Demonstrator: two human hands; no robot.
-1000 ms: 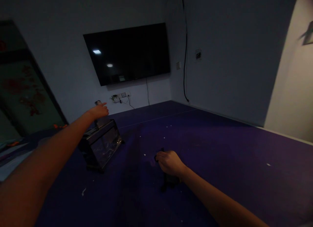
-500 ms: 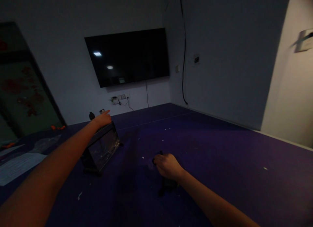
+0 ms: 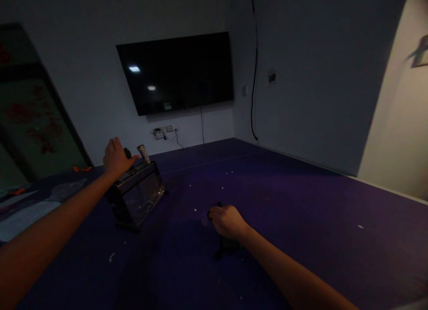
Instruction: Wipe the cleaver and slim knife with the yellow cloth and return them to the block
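Observation:
On the left, a black-framed holder (image 3: 143, 196) with a see-through side panel stands upright on the purple tabletop. A light patterned handle (image 3: 143, 153) and a dark knob-like top (image 3: 127, 152) stick up from it. My left hand (image 3: 117, 158) is at the holder's top, beside the dark knob, fingers raised and thumb spread away, with nothing in it. Near the middle of the table, my right hand (image 3: 228, 222) is closed on a black object (image 3: 229, 244). The hand covers much of that object, and poor light hides its kind.
Papers (image 3: 28, 218) and a clear plastic bag (image 3: 67, 189) lie at the left, near orange items (image 3: 82, 169). White scraps dot the purple table (image 3: 284, 203). A television (image 3: 180, 74) hangs on the back wall, above sockets with cables (image 3: 165, 131).
My left hand has moved left and back from above the holder's patterned handle, with its fingers now spread; that handle shows more fully. The right hand stays on the black object.

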